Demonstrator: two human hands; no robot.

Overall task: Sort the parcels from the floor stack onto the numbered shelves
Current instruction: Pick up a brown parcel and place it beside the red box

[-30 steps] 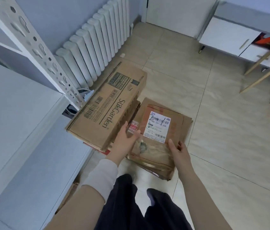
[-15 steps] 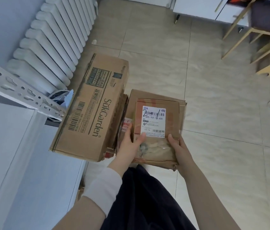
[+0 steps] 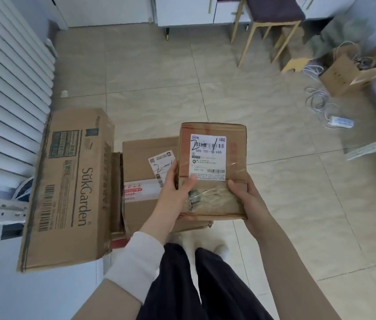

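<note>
The small brown parcel [image 3: 213,158], its white label [image 3: 208,157] marked "2-1" by hand, is held up off the floor between both hands. The left hand [image 3: 175,192] clasps its left edge, thumb pressed on the label's corner; the right hand [image 3: 243,198] grips the lower right corner. Just left of and below that parcel lies a second labelled parcel [image 3: 145,181]. Further left stands the long SukGarden carton [image 3: 66,188], with the white radiator [image 3: 9,88] beyond it.

Tiled floor [image 3: 150,93]: cardboard boxes [image 3: 140,204], paper bag [image 3: 353,72], cables [image 3: 318,100].
</note>
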